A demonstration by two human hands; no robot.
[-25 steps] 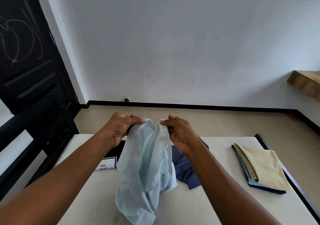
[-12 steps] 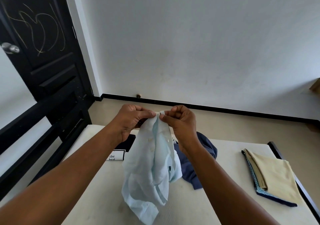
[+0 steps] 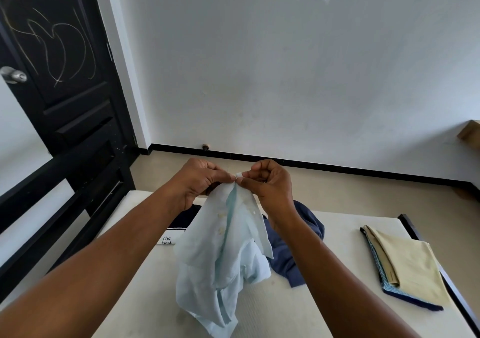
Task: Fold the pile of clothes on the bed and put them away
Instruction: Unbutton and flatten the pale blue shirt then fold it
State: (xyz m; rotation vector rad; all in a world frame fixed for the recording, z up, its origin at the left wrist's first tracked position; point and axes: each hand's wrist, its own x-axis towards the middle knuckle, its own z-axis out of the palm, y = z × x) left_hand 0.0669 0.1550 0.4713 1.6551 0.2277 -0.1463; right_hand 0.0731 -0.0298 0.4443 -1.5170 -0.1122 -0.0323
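Observation:
A pale blue button shirt [image 3: 226, 254] hangs over the bed [image 3: 345, 233], its lower end crumpled on the mattress. My left hand [image 3: 200, 181] and my right hand [image 3: 270, 184] pinch its top edge together, fingertips almost touching. Behind the shirt lies a dark blue garment [image 3: 293, 254], partly hidden by my right arm. A black garment with a white label [image 3: 179, 223] lies left of it, mostly covered. A folded stack with a beige piece on top [image 3: 405, 262] sits at the bed's right side.
A black door with a round knob [image 3: 59, 77] stands at the left, with the black bed frame [image 3: 85, 194] below it. A white wall and tiled floor lie beyond the bed. A wooden shelf corner [image 3: 470, 135] juts in at the right.
My two hands have come together at the shirt's top edge, from holding it a little apart. The view has swung left and up.

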